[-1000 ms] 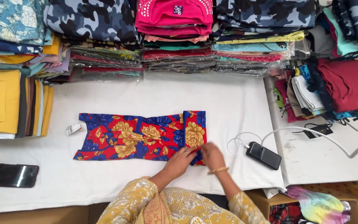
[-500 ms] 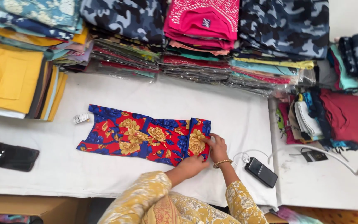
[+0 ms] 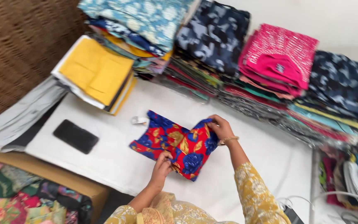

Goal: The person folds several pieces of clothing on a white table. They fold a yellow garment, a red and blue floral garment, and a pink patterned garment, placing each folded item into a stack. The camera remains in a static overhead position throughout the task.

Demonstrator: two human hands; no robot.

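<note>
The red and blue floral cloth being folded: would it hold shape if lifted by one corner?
Probably not: the red and blue floral cloth sags between the left hand and right hand, so likely floppy. It looks thin, probably light.

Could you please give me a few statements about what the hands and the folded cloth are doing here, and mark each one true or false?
1. Both hands grip the red and blue floral cloth. True.
2. The left hand rests on the black phone. False: the phone lies apart, to the left on the white table.
3. The right hand wears a bangle at the wrist. True.
4. The yellow folded pile lies under the cloth. False: it lies apart, at the back left.
</note>
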